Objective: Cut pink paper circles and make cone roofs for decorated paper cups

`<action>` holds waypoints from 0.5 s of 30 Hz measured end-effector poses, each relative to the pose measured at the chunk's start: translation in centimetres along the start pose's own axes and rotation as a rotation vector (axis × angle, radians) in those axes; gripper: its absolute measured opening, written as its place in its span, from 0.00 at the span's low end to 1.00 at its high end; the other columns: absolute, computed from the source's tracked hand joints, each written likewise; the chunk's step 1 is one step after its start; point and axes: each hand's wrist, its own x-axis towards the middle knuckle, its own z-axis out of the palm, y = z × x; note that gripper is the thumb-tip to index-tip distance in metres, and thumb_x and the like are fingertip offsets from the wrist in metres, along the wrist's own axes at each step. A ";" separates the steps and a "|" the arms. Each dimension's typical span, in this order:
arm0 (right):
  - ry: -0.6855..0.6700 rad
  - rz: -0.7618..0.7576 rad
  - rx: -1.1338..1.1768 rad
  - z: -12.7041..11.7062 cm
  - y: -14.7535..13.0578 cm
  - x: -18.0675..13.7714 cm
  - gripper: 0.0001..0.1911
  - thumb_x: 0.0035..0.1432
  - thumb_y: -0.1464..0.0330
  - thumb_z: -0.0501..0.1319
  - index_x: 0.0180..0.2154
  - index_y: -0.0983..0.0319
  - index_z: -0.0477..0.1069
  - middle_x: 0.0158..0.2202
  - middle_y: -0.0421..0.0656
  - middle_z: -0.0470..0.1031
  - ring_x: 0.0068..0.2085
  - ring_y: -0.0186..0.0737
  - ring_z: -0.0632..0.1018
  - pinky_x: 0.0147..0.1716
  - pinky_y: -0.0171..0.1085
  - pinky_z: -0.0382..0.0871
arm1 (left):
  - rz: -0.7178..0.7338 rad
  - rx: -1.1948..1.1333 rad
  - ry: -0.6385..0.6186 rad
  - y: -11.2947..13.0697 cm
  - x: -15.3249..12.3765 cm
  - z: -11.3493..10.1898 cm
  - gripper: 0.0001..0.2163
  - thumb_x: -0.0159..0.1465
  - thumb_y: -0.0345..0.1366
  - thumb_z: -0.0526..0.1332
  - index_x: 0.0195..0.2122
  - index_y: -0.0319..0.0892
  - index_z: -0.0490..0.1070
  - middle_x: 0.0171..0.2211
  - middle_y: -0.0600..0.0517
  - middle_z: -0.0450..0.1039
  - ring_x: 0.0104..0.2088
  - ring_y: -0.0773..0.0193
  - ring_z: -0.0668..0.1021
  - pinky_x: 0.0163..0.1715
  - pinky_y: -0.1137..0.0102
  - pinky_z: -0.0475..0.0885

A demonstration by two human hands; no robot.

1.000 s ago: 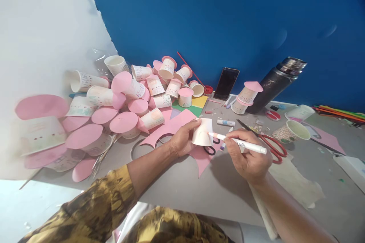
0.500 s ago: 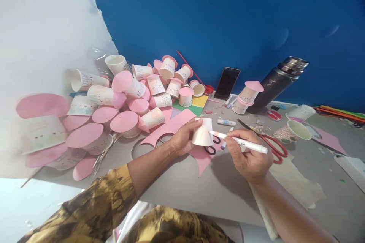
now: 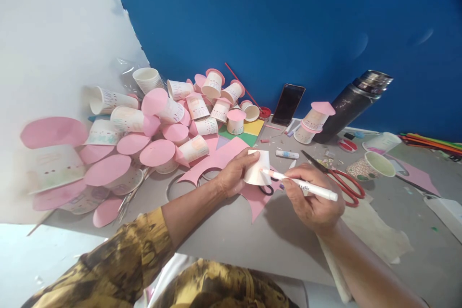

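Observation:
My left hand (image 3: 236, 173) grips a white paper cup (image 3: 257, 168), turned rim down, with the thumb along its upper side. Faint peach marks show on the cup's side. In my right hand (image 3: 315, 199) is a white acrylic marker (image 3: 306, 187), held like a pen. Its peach tip touches the cup's side or hovers just off it; I cannot tell which. Under the cup lies pink paper (image 3: 231, 154) with curved cut edges, and dark scissor handles (image 3: 266, 190) show there, partly hidden by the cup.
To the left are piled several decorated cups with pink paper tops (image 3: 159, 154). Red-handled scissors (image 3: 346, 185) lie right of my right hand, near a patterned cup (image 3: 370, 167) and a cloth (image 3: 378, 233). A black flask (image 3: 350, 106) and a phone (image 3: 288, 104) lean against the blue wall.
The marker tip has moved slightly left and down across the cup's side, and my right hand has shifted with it. My left hand still holds the cup in nearly the same place.

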 end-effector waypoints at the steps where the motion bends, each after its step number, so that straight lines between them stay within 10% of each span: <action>1: 0.018 0.006 -0.012 0.0 0.0 0.0 0.03 0.64 0.71 0.63 0.35 0.59 0.74 0.25 0.39 0.78 0.24 0.38 0.78 0.26 0.37 0.71 | 0.000 0.002 0.007 0.0 0.0 0.0 0.12 0.59 0.37 0.71 0.37 0.39 0.71 0.28 0.50 0.77 0.28 0.58 0.81 0.29 0.67 0.75; 15: -0.021 -0.027 -0.028 0.1 -0.1 0.1 0.04 0.64 0.71 0.63 0.34 0.59 0.73 0.24 0.39 0.77 0.23 0.37 0.76 0.25 0.36 0.69 | -0.003 0.040 0.055 0.0 -0.2 0.1 0.12 0.57 0.37 0.72 0.37 0.39 0.71 0.29 0.50 0.74 0.28 0.61 0.78 0.28 0.69 0.75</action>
